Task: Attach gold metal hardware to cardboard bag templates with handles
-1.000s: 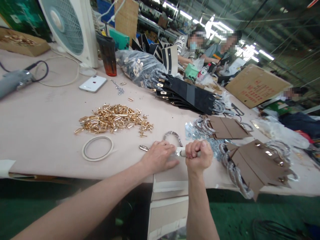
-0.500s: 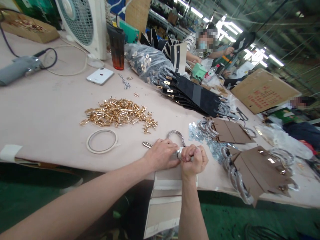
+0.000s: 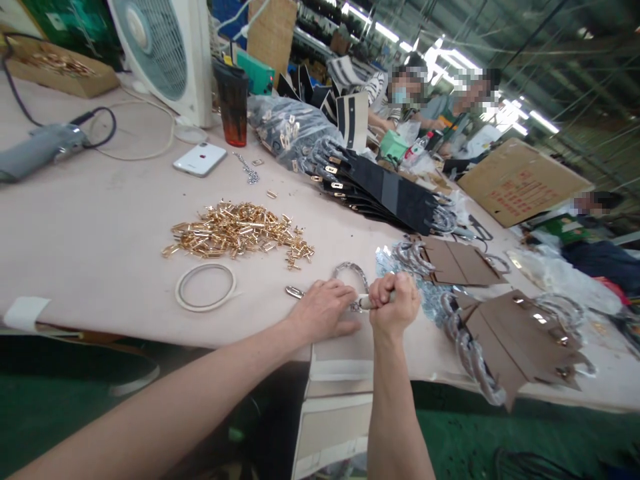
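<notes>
My right hand (image 3: 395, 300) is closed in a fist around a pale-handled hand tool (image 3: 369, 302), whose kind I cannot make out. The tool points left, towards the fingers of my left hand (image 3: 325, 307). That hand lies flat, fingers stretched and thumb apart, pressing on a bag piece (image 3: 340, 370) with pale and brown bands, which hangs over the table's front edge. A plastic-wrapped handle (image 3: 353, 267) loops out beyond my fingers. Left of my left hand lies a small silvery metal fitting (image 3: 295, 291). What is under my palm is hidden.
Gold fittings (image 3: 240, 230) lie heaped behind a tape roll (image 3: 205, 287). Brown bag pieces with wrapped handles (image 3: 525, 340) are stacked at the right, black ones (image 3: 385, 187) behind. A phone (image 3: 200, 159), a cup (image 3: 233, 100), a fan (image 3: 160, 60) and a grey power tool (image 3: 45, 150) stand or lie at the left.
My right fist has moved slightly right and up, and more of the tool shows between my hands. My left hand has stayed about in place, its thumb now farther from the fingers.
</notes>
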The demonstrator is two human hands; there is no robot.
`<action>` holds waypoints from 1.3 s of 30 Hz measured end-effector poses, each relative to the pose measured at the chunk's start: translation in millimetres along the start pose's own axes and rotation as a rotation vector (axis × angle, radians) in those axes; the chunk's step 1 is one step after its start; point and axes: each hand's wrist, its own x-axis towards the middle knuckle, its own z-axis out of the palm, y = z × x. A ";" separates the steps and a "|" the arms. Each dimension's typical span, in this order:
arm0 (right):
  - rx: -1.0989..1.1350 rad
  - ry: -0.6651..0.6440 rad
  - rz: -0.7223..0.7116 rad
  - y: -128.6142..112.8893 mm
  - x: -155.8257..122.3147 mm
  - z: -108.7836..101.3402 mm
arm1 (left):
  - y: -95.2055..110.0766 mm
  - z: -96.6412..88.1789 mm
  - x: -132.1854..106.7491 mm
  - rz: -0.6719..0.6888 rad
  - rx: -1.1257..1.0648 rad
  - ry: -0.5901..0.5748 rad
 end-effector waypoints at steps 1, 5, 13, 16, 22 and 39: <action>-0.037 -0.023 0.031 1.6 1.7 1.3 | 0.0 0.0 0.2 0.004 0.005 -0.004; -0.207 -0.112 0.110 10.9 2.4 4.7 | 0.0 1.1 1.7 0.009 0.015 -0.006; -0.236 -0.117 0.015 9.1 -18.3 -3.1 | 2.5 2.2 4.0 0.000 -0.013 -0.025; -0.157 -0.112 -0.066 -4.5 -20.6 0.1 | 4.0 0.8 3.7 -0.015 -0.008 -0.021; -0.041 -0.092 -0.219 -9.9 -20.1 2.5 | 4.1 0.3 4.9 -0.038 -0.020 -0.001; -0.084 -0.053 -0.024 4.3 -32.1 -11.1 | 7.8 -5.0 4.2 -0.035 -0.054 0.009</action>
